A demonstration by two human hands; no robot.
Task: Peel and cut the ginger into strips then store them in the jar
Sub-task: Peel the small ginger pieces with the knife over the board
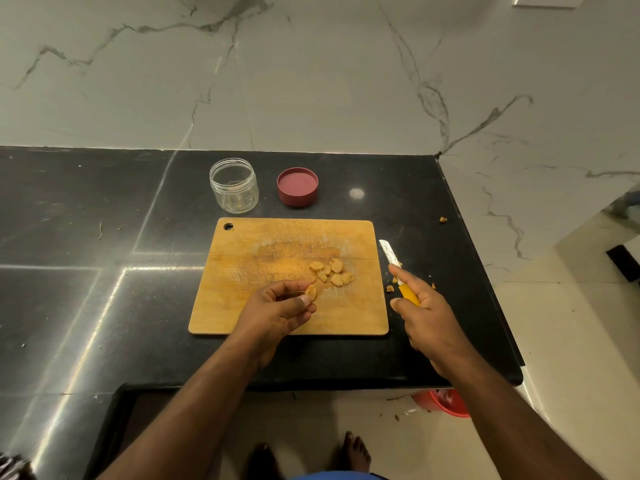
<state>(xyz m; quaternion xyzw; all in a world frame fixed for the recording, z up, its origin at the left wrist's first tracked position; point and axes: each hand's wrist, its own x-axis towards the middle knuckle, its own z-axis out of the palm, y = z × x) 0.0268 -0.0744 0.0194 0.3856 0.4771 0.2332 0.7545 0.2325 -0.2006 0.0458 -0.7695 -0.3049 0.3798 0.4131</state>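
Two hands [277,308], seven ginger slices [332,271]

Knife [398,271]: handle mostly hidden inside right hand [424,315]. Ginger piece [311,292] partly covered by left hand [277,306] fingertips. Red tub [446,405] half hidden under counter [104,237] edge. Scraps beside the blade too small to identify.

A cutting board [277,306] lies on the surface [104,237]. Behind it stand a jar [234,185] on the left and its lid [297,187] just to the right. Ginger slices [331,270] lie on the board's right half. Scraps [390,288] lie on the surface right of the board, beside the knife [396,270].
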